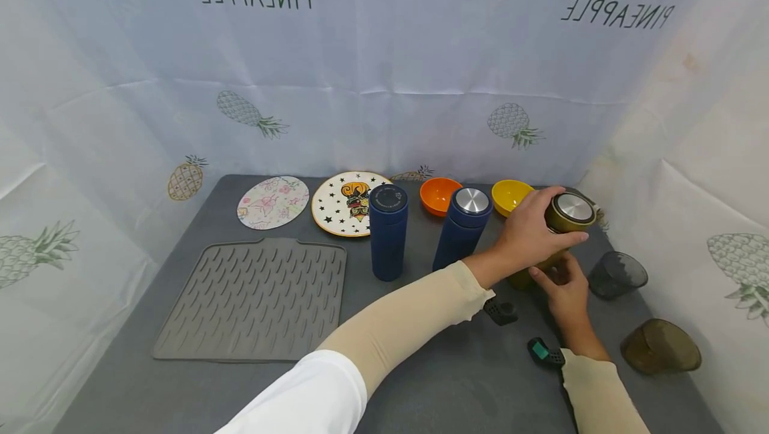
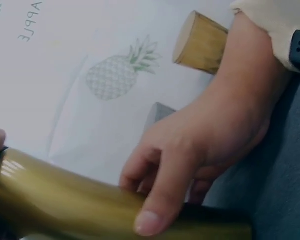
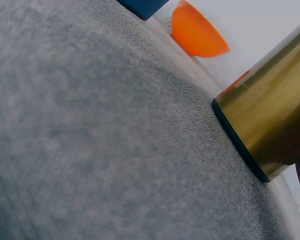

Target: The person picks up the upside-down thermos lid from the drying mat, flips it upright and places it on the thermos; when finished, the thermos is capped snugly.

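Observation:
A gold thermos (image 1: 523,279) with a silver-topped lid (image 1: 573,208) stands at the right of the table. In the right wrist view its dark base meets the grey surface, with the gold body (image 3: 275,110) leaning in the picture. My left hand (image 1: 535,234) reaches across and grips the thermos at its lid, thumb in front and fingers behind. Lower down, my right hand (image 1: 565,290) holds the body. The left wrist view shows the right hand (image 2: 190,145) with its thumb lying along the gold side; some of its fingers are hidden behind the thermos.
Two blue thermoses (image 1: 388,240) (image 1: 459,234) stand left of my hands. Behind are an orange bowl (image 1: 440,195), a yellow bowl (image 1: 509,195) and two plates (image 1: 273,203) (image 1: 336,210). A grey mat (image 1: 258,300) lies left. A grey cup (image 1: 617,275) and a brown cup (image 1: 661,347) lie right.

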### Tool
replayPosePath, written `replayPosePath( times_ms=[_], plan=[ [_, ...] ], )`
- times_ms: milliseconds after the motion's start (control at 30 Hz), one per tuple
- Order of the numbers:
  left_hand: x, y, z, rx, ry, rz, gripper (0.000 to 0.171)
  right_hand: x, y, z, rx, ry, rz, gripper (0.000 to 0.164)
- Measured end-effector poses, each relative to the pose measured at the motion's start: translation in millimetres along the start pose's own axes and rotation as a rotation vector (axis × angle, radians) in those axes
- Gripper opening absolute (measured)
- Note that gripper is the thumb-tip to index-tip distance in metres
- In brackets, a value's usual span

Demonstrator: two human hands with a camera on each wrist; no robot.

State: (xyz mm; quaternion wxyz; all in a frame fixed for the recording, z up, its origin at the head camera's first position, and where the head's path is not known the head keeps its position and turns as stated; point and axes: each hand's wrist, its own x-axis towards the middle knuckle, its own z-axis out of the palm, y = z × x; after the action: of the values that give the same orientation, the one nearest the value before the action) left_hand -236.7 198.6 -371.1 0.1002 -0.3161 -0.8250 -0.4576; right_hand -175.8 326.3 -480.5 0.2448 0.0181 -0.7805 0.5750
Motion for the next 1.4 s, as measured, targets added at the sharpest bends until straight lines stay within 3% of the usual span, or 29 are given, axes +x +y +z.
replayPosePath(
  times_ms=[267,367,533,867,1067,1400],
  plan=[
    [3.8,-2.3,-10.5,0.011,-0.1,-0.013,0.081,4.7,24.2,-2.0,0.013,0.004,0.012,0.06],
    [6.3,-1.8,-12.3,0.011,-0.113,-0.03,0.081,3.2,18.0,-1.5,0.008,-0.004,0.023,0.059],
    [8.2,-0.2,-12.8,0.015,-0.088,-0.038,0.08,-0.8,-1.6,0.2,-0.008,-0.011,0.031,0.056],
    [7.1,0.8,-10.2,-0.062,-0.068,-0.026,0.077,-1.6,-3.2,0.3,0.001,0.001,0.024,0.055],
    [4.1,-2.5,-8.6,-0.047,-0.063,-0.026,0.078,-1.3,-3.7,-0.4,-0.003,-0.006,0.025,0.055],
    [4.8,-10.0,-7.3,-0.051,-0.078,0.033,0.082,0.0,0.7,-0.5,-0.007,-0.011,0.009,0.055]
  ],
)
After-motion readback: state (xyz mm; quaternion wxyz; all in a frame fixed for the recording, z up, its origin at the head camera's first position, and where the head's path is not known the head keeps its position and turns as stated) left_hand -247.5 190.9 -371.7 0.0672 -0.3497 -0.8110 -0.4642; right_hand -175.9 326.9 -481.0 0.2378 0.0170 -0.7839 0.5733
